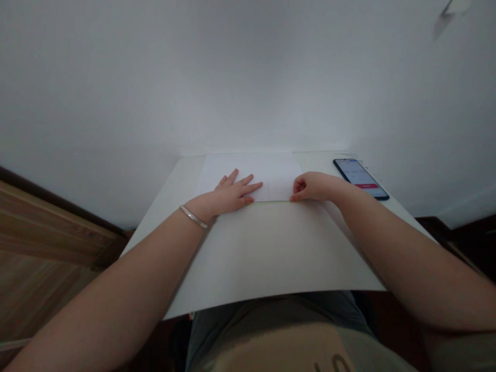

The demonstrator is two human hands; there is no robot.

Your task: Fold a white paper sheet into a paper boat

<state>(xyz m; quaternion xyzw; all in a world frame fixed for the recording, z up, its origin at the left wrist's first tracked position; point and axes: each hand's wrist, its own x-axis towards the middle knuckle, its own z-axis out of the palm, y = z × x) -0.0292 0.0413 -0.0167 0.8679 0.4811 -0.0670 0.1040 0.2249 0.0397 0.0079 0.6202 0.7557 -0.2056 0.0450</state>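
Note:
A sheet of white paper (251, 164) lies flat on the white table (267, 248), close to the wall. My left hand (234, 194) rests palm down on its near left part, fingers spread. A faint crease or line runs on the paper between my hands. At the near right corner, my right hand (306, 187) is curled, with thumb and fingers pinched on the paper's edge. Part of the near left side is covered by my left hand.
A phone (360, 178) with a lit screen lies on the table's right side. The white wall (248, 77) rises right behind the table. Wooden furniture (50, 232) stands at the left. My lap is below the table's front edge.

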